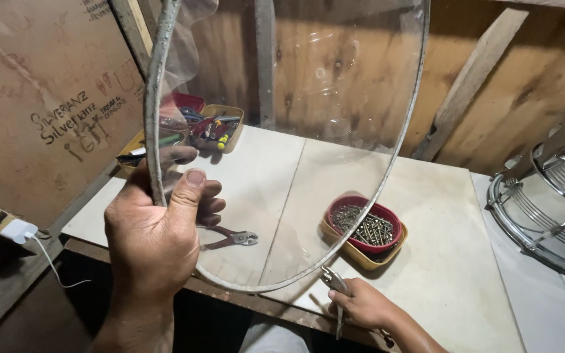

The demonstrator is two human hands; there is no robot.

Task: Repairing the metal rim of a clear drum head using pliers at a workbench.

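Observation:
My left hand (158,232) grips the metal rim of a large round hoop (154,98) covered with a clear film, held upright over the worktable (439,261). The film fills the upper middle of the view and the table shows through it. My right hand (361,304) is at the hoop's lower edge, closed on a small metal tool (335,282) whose tip is at the rim. Red-handled pliers (233,237) lie on the table behind the film, just right of my left hand.
A red bowl of screws (366,225) sits in a yellow tray near the hoop's lower right. Trays of hand tools (214,125) stand at the table's back left. A chrome drum shell (544,209) lies at the right. A white charger (17,230) hangs at left.

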